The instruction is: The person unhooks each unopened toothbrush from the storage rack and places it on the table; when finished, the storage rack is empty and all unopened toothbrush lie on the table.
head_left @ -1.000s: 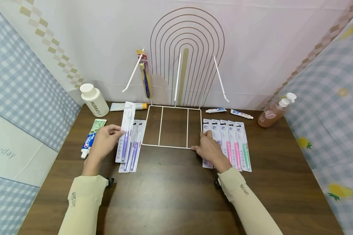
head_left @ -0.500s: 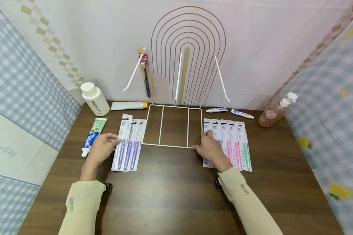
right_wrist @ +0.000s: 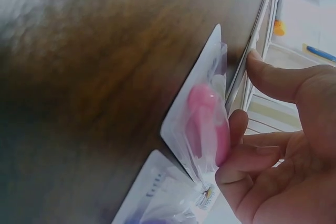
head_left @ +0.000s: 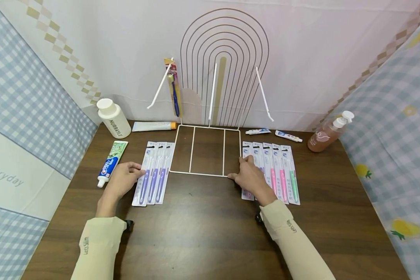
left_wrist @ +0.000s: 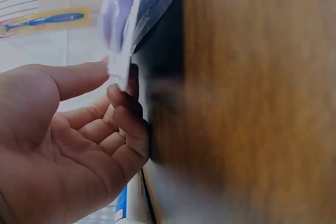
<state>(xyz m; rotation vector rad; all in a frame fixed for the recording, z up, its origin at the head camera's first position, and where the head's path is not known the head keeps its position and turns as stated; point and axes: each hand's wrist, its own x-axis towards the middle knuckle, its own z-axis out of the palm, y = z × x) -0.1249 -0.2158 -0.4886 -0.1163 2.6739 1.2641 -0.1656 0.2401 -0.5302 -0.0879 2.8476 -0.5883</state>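
On the left, my left hand [head_left: 124, 179] pinches the left edge of a packaged purple toothbrush [head_left: 144, 182] between thumb and fingers. That pack lies beside two more packaged purple toothbrushes [head_left: 161, 182], tops roughly level. In the left wrist view, the white card edge of the toothbrush pack [left_wrist: 122, 72] is between thumb and fingertips. My right hand [head_left: 248, 175] holds the front right corner of the white wire rack [head_left: 206, 174], thumb on the front wire. Its curled fingers partly cover the nearest of several packaged toothbrushes [head_left: 293, 182]; a pink handle [right_wrist: 202, 98] shows beside the fingers.
One yellow-backed toothbrush pack [head_left: 174, 91] hangs from the rack's left hook; the middle hook [head_left: 212, 91] and right hook [head_left: 263, 93] jut forward. A white bottle [head_left: 113, 118], large toothpaste tubes [head_left: 112, 163], small tubes [head_left: 287, 135] and a pump bottle [head_left: 329, 134] stand or lie around.
My left hand has brought the raised purple toothbrush pack down and left, off the pair it overlapped, then slightly lower into line beside them. My right hand has stayed at the rack corner.
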